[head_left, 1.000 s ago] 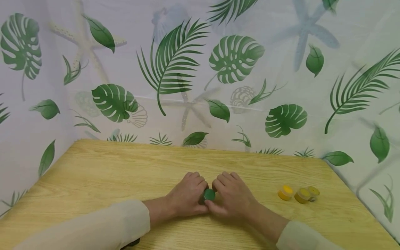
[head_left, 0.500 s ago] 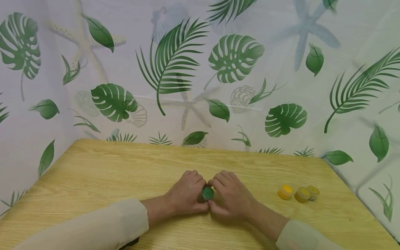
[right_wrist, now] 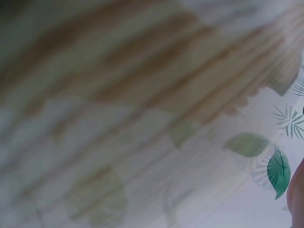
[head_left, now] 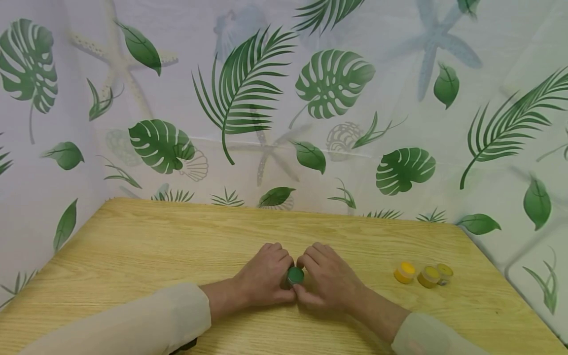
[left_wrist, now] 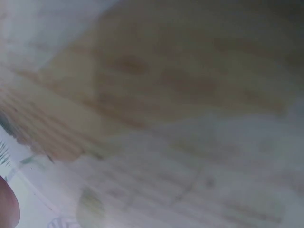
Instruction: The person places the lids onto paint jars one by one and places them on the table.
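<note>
A small round pot with a green top [head_left: 295,276], like a little paint pot, stands between the two hands in the head view. My left hand [head_left: 267,275] grips its left side with curled fingers. From the right, my right hand [head_left: 329,280] pinches it, thumb at the near edge of the top and fingers at the far edge. Palms and the pot's lower part are hidden. In the left wrist view only a bit of skin [left_wrist: 7,206] shows at the edge; the right wrist view likewise has a sliver of skin [right_wrist: 297,197].
To the right on the wooden table [head_left: 177,246] stand three similar small pots: a bright yellow pot [head_left: 405,272], a darker yellow pot [head_left: 429,277] and, touching or close behind it, another yellow pot [head_left: 445,272]. Leaf-printed cloth [head_left: 266,98] hangs behind the table.
Both hands and the green pot have shifted very slightly left. The right hand's fingers and thumb have moved a little around the pot's top. The yellow pots stay put.
</note>
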Available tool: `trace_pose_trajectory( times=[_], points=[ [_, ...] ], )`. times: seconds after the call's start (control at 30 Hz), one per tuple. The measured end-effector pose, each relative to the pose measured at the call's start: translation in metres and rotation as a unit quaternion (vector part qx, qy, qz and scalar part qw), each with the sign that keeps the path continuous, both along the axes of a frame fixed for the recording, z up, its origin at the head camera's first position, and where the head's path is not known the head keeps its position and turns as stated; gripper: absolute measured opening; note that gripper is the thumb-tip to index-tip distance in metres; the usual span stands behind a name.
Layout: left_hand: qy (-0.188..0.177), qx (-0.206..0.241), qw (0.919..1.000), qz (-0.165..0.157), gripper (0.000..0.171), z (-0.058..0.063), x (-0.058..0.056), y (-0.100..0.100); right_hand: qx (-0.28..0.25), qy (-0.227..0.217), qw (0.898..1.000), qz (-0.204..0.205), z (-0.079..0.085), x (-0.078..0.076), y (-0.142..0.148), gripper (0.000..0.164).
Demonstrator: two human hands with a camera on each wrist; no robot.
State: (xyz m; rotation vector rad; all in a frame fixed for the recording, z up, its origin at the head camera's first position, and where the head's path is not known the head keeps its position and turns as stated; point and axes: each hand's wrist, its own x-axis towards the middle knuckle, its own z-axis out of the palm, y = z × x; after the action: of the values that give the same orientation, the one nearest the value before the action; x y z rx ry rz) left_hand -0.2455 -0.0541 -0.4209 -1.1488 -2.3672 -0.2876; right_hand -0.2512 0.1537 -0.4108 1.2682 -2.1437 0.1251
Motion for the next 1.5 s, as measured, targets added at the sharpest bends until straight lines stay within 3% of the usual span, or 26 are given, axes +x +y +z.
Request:
trace_pose_trajectory(
  times=[0.23, 0.5, 0.67, 0.83, 1.0, 1.23, 1.5],
  points=[
    [0.008, -0.016, 0.9998, -0.001, 0.034, 0.0015, 0.0014, 0.0009, 0.004, -0.007, 1.0, -0.011, 0.0002, 0.0019, -0.0005, 0.029],
    [-0.007, -0.019, 0.9998, 0.006, 0.038, 0.0015, 0.0039, 0.0037, 0.011, 0.013, 0.999, -0.028, 0.0008, 0.004, -0.0007, 0.054],
    [-0.017, -0.022, 0.9994, 0.018, 0.039, 0.0016, 0.0037, 0.0025, 0.029, 0.016, 0.999, -0.027, 0.0016, 0.0041, -0.001, 0.045],
    [0.004, -0.026, 0.9996, 0.013, 0.038, 0.0013, 0.004, 0.0035, 0.035, 0.007, 0.999, -0.023, 0.0023, 0.0048, -0.0015, 0.034],
    [0.04, -0.039, 0.9982, 0.021, 0.039, 0.001, 0.0045, 0.0051, 0.037, 0.007, 0.999, -0.024, 0.0015, 0.0047, -0.0021, 0.033],
    [0.065, -0.042, 0.9967, 0.025, 0.041, 0.0009, 0.0055, 0.0065, 0.029, 0.035, 0.999, -0.02, 0.0003, 0.0046, -0.0024, 0.043],
    [0.059, -0.04, 0.9972, 0.023, 0.041, 0.0012, 0.0066, 0.006, 0.003, 0.047, 0.999, -0.016, 0.0017, 0.0042, -0.0032, 0.056]
  ],
)
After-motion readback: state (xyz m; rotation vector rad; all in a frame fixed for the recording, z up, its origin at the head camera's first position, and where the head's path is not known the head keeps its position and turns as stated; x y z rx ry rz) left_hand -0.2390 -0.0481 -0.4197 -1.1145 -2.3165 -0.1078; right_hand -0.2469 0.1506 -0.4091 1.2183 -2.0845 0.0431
